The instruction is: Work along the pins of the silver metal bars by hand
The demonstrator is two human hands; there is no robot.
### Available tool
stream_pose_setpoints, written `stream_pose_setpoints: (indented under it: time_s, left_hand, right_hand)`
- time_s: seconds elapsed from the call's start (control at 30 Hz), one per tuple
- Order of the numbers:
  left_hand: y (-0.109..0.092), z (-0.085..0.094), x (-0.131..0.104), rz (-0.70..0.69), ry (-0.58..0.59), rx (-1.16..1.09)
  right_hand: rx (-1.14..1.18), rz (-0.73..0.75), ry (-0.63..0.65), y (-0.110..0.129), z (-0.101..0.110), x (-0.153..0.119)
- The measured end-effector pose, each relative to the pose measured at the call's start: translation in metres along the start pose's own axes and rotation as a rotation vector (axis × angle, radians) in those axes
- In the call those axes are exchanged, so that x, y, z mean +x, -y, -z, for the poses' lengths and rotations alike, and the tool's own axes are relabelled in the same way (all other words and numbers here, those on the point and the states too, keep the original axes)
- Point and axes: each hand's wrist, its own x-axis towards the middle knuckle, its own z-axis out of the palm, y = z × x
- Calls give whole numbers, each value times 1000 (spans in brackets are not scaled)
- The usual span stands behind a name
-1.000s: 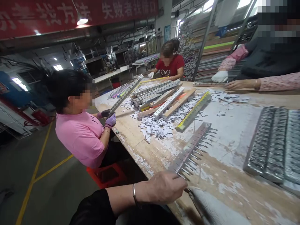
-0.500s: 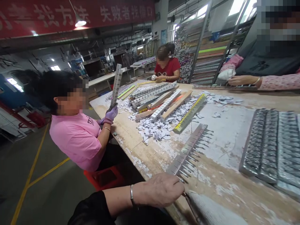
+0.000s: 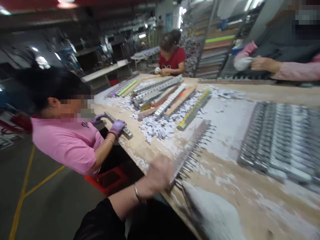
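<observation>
My left hand, bare with a bracelet at the wrist, is blurred by motion beside the near end of a long metal bar. Its fingers look curled, but what they hold, if anything, cannot be made out. A row of thin metal pieces sticks out from the bar's right side. My right hand, in a white glove, lies low at the bar's near end, its fingers smeared and partly hidden.
Metal strips stand in rows at the right. White scraps and stacked bars lie farther back. A person in pink holds a bar at the left; two other people work across the table.
My left hand has moved left and up from the bar's near end. The person in pink has lowered an upright bar to the table edge. The whole view has shifted.
</observation>
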Motion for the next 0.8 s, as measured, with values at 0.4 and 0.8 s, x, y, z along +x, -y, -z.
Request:
stream_pose_setpoints:
  time_s: [0.4,0.8]
  left_hand:
    - [-18,21,3,121,157,-796]
    - [-23,10,-8,148,377,-972]
  right_hand:
    - [659,-233,-92,8,28,1]
    - [603,-124,146,-8,33,-19]
